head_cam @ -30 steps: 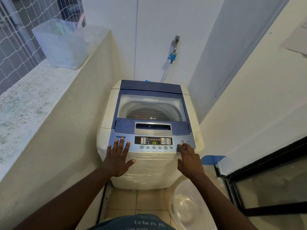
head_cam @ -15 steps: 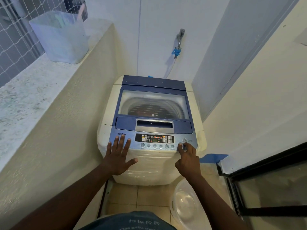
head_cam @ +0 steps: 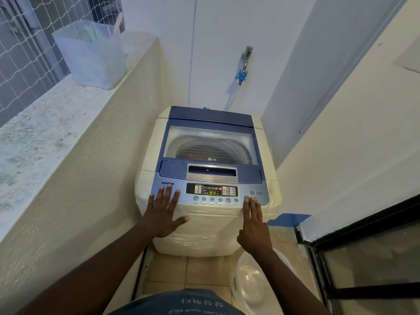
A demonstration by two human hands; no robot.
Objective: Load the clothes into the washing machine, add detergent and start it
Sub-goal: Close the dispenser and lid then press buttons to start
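A: Left hand (head_cam: pixel 162 213) — flat, fingers spread, gripping nothing — braces the cream-and-blue top-loading washing machine (head_cam: pixel 205 226) in the corner.

B: Heavy, rigid; only buttons need touching. Right hand (head_cam: pixel 252 225), fingers extended, presses the round start button (head_cam: pixel 246 198) — lightly, probably.

Bare forearms, printed blue shirt (head_cam: pixel 193 303)
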